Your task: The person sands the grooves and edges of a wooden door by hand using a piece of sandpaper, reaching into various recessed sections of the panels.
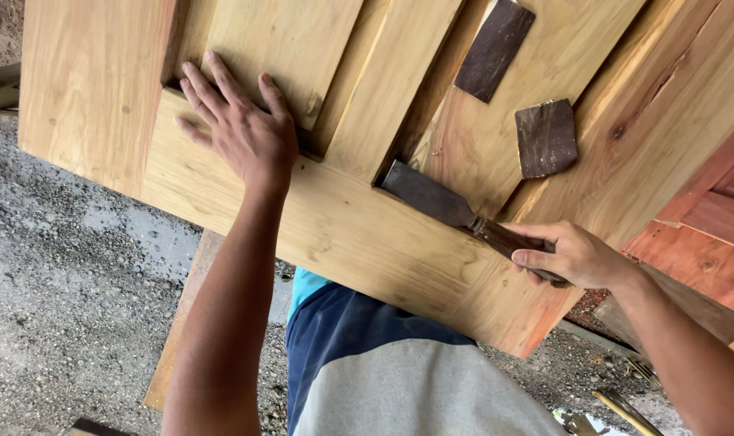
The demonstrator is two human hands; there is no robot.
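The person works a wide chisel (431,199) against a pale wooden door (342,234) that fills the upper part of the frame. The right hand (573,254), at right of centre, has its fingers (536,260) wrapped closed around the chisel's dark handle. The blade lies nearly flat on the wood, its edge set into the corner where an upright strip (391,89) meets the lower rail, just above centre.

The left hand (241,129), at upper left, lies palm down with fingers spread, pressing on the rail; the fingertips reach over the recessed edge of a panel (282,48).

Judgement: the step in hand appears to be paring or cleaning the joint at that corner. Any further cut calls for a low blade angle and steady pressure from the left hand, which sits well aside from the blade's line.

Two dark rectangular pieces (544,137), possibly abrasive sheets, lie on the wood at upper right, near the blade but apart from it.

Edges: the door's lower edge runs diagonally across the frame, overhanging gravel ground (68,266) at left. A reddish board (706,226) adjoins at right. Room around the right forearm looks open.
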